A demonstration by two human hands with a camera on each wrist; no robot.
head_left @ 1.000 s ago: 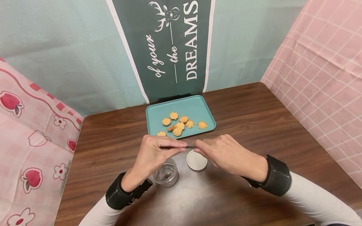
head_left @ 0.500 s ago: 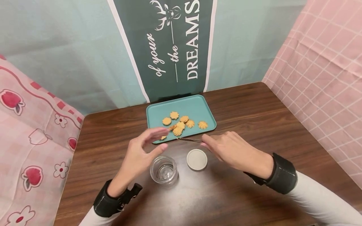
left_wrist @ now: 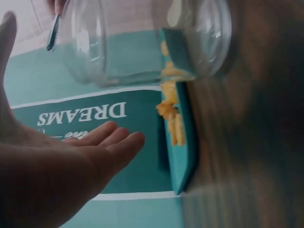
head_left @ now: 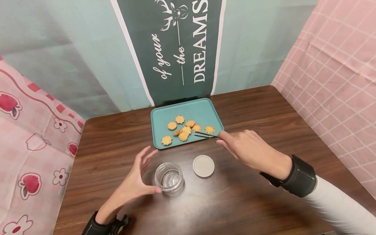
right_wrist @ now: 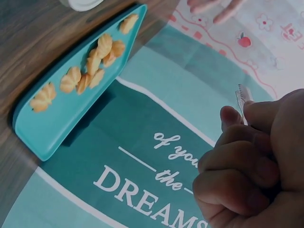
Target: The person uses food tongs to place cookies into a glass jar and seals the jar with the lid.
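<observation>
The right hand (head_left: pixel 249 150) has its fingers curled, pinching a pair of thin metal tweezers (head_left: pixel 205 135) by the rear end. The tweezer tips reach over the near right part of the teal tray (head_left: pixel 164 114), just in front of the cookies (head_left: pixel 188 128) and close to the single cookie lying rightmost on the tray. From the right wrist view the curled fingers (right_wrist: pixel 247 156) close round the tweezers' end (right_wrist: pixel 241 100).

The left hand (head_left: pixel 136 181) is spread and relaxed, fingers straight, holding nothing; its thumb tip lies against or just beside the left side of the glass jar (head_left: pixel 169 178), and which of the 2 cannot be told. The jar stands upright and lidless in front of the tray, and looks empty. Its round grey lid (head_left: pixel 203 166) lies flat to the right of the jar, apart from it, between jar and right wrist.

About 8 cookies lie on the tray, 1 apart at its near left corner. The tray rests on a brown wooden table (head_left: pixel 264 111), with a green banner (head_left: pixel 176 49) hanging behind it.
</observation>
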